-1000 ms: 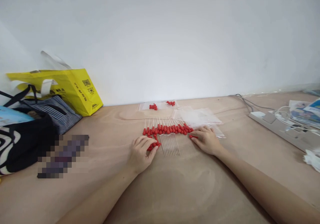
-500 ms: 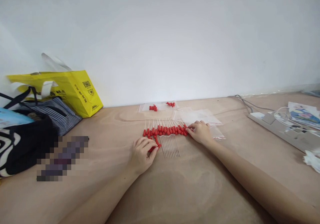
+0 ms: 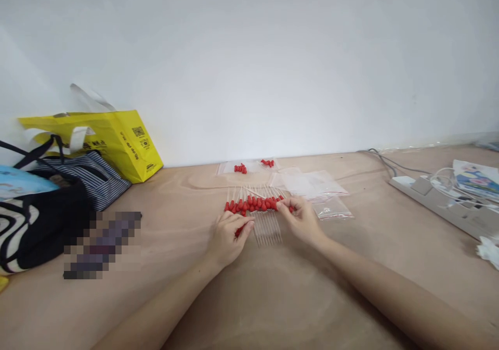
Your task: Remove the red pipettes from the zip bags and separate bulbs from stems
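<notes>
Thin clear glass droppers with red rubber bulbs [image 3: 255,203] lie side by side in a row, tubes pointing toward the wall. In front of them, several clear glass tubes [image 3: 267,229] point toward me. My left hand [image 3: 229,235] is curled at the near left of the row, with loose red rubber bulbs [image 3: 240,231] partly hidden under its fingers. My right hand [image 3: 298,215] pinches the red bulb of one dropper at the row's right end. That dropper's tube [image 3: 254,192] lies slanted across the others.
Clear zip bags [image 3: 312,183] lie behind and right of the row; a further bag holds small red bulbs [image 3: 240,168]. A yellow bag [image 3: 134,142] and a black bag [image 3: 50,225] stand left. A power strip [image 3: 432,200] with cables lies right.
My right hand has moved left over the row's right end, and a dropper now lies slanted there. My left hand stays near the loose bulbs, its thumb and fingers shifted slightly.
</notes>
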A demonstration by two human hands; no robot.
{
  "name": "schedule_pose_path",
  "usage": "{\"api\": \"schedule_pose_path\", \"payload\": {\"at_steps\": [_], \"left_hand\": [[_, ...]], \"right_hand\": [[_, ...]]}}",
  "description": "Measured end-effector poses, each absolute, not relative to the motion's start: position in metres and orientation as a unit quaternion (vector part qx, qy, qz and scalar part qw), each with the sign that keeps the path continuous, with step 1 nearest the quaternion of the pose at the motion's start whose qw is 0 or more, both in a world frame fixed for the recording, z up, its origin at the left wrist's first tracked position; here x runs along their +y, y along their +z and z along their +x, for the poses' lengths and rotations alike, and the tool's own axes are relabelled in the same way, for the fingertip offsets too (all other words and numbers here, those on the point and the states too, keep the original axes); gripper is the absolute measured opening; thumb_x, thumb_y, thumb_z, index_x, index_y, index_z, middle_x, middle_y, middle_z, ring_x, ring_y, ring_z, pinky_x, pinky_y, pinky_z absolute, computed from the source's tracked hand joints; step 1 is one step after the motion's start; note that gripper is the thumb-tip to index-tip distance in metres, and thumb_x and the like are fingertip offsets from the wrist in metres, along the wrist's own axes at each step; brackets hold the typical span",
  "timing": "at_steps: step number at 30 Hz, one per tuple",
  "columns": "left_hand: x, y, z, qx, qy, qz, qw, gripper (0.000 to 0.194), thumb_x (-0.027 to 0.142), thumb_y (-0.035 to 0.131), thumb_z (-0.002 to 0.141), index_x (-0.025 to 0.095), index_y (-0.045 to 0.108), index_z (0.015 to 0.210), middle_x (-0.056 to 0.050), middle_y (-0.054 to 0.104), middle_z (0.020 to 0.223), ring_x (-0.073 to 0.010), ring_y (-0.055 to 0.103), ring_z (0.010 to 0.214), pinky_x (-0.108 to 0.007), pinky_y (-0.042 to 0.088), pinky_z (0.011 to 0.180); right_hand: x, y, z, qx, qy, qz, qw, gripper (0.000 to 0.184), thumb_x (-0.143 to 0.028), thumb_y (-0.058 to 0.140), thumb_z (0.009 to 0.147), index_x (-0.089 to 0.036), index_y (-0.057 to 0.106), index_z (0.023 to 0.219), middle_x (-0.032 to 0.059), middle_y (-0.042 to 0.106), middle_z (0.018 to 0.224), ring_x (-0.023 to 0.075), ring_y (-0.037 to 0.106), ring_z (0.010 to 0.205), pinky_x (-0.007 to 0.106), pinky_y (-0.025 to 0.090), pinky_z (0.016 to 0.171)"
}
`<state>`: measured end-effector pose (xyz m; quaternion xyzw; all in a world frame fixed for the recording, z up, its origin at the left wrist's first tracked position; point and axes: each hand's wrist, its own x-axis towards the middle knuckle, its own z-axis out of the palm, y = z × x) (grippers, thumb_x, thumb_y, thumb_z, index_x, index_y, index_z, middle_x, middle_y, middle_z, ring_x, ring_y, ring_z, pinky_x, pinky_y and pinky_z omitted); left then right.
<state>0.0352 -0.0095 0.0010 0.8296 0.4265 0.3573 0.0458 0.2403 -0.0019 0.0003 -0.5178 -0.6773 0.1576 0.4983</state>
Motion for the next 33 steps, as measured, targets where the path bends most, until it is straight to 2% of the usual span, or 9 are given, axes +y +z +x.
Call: {"api": "schedule_pose_path", "payload": {"at_steps": [6,8,10,13,17,20,25,29,33], "left_hand": [[-0.014,0.002,0.053,0.479,0.377,0.751,0.253,0.029,0.038,0.040,0.083,0.017,0.060,0.084,-0.003,0.063,0.077,-0.0158,0.055,0.073,-0.027,0.042,0.066],[-0.012,0.003,0.053,0.484,0.385,0.739,0.267,0.025,0.035,0.040,0.083,0.017,0.057,0.081,-0.002,0.063,0.076,-0.0148,0.056,0.071,-0.026,0.041,0.063],[-0.010,0.006,0.047,0.506,0.362,0.761,0.183,0.019,0.031,0.044,0.080,0.018,0.057,0.077,-0.001,0.063,0.071,-0.0156,0.056,0.069,-0.029,0.038,0.065],[-0.006,0.011,0.035,0.498,0.317,0.807,-0.026,0.010,0.026,0.052,0.076,0.020,0.060,0.075,0.000,0.065,0.071,-0.0188,0.055,0.074,-0.035,0.032,0.071],[-0.006,0.010,0.026,0.411,0.324,0.833,-0.177,0.011,0.024,0.052,0.080,0.022,0.062,0.077,0.000,0.068,0.074,-0.0172,0.056,0.074,-0.036,0.028,0.072],[-0.009,0.006,0.030,0.361,0.351,0.835,-0.220,0.011,0.024,0.052,0.081,0.023,0.063,0.078,0.002,0.068,0.073,-0.0160,0.057,0.074,-0.036,0.029,0.075],[-0.013,-0.001,0.038,0.331,0.367,0.839,-0.229,0.010,0.024,0.053,0.080,0.023,0.063,0.081,0.002,0.068,0.072,-0.0159,0.058,0.074,-0.038,0.031,0.084],[-0.011,-0.005,0.038,0.310,0.350,0.849,-0.247,0.019,0.020,0.049,0.082,0.024,0.062,0.095,0.000,0.068,0.094,-0.0189,0.058,0.091,-0.044,0.027,0.095],[-0.010,-0.009,0.035,0.301,0.322,0.864,-0.244,0.023,0.016,0.045,0.081,0.025,0.063,0.093,0.000,0.065,0.104,-0.0210,0.054,0.101,-0.050,0.020,0.101]], "right_hand": [[-0.027,-0.005,0.206,-0.750,0.085,-0.477,0.450,0.016,-0.031,0.052,0.080,-0.022,0.063,0.071,-0.0012,0.058,0.066,0.0133,0.049,0.069,0.030,0.029,0.071],[-0.028,-0.009,0.206,-0.763,0.059,-0.472,0.437,0.013,-0.030,0.053,0.079,-0.023,0.063,0.075,-0.0013,0.058,0.068,0.0131,0.048,0.070,0.030,0.028,0.070],[-0.026,-0.011,0.211,-0.768,0.005,-0.463,0.443,0.012,-0.029,0.054,0.079,-0.022,0.063,0.077,-0.0005,0.059,0.069,0.0135,0.049,0.071,0.030,0.028,0.070],[-0.023,-0.012,0.224,-0.763,-0.116,-0.430,0.468,0.011,-0.027,0.054,0.078,-0.020,0.062,0.079,0.0025,0.061,0.078,0.0148,0.050,0.076,0.031,0.029,0.071],[-0.020,-0.013,0.233,-0.796,-0.213,-0.375,0.425,0.021,-0.027,0.053,0.079,-0.021,0.059,0.098,0.0053,0.061,0.102,0.0182,0.050,0.095,0.037,0.025,0.087],[-0.016,-0.017,0.229,-0.829,-0.204,-0.361,0.376,0.025,-0.030,0.051,0.081,-0.022,0.056,0.104,0.0025,0.064,0.095,0.0175,0.050,0.097,0.040,0.019,0.093],[-0.012,-0.025,0.221,-0.824,-0.224,-0.355,0.380,0.016,-0.022,0.045,0.084,-0.022,0.060,0.092,-0.0040,0.062,0.062,0.0110,0.051,0.072,0.040,0.018,0.095],[-0.014,-0.027,0.221,-0.822,-0.252,-0.341,0.379,0.021,-0.015,0.041,0.084,-0.021,0.059,0.092,-0.0045,0.057,0.056,0.0098,0.048,0.065,0.040,0.017,0.096],[-0.014,-0.026,0.223,-0.824,-0.270,-0.328,0.375,0.021,-0.013,0.041,0.082,-0.021,0.060,0.087,-0.0050,0.054,0.053,0.0097,0.046,0.065,0.042,0.015,0.097]]}}
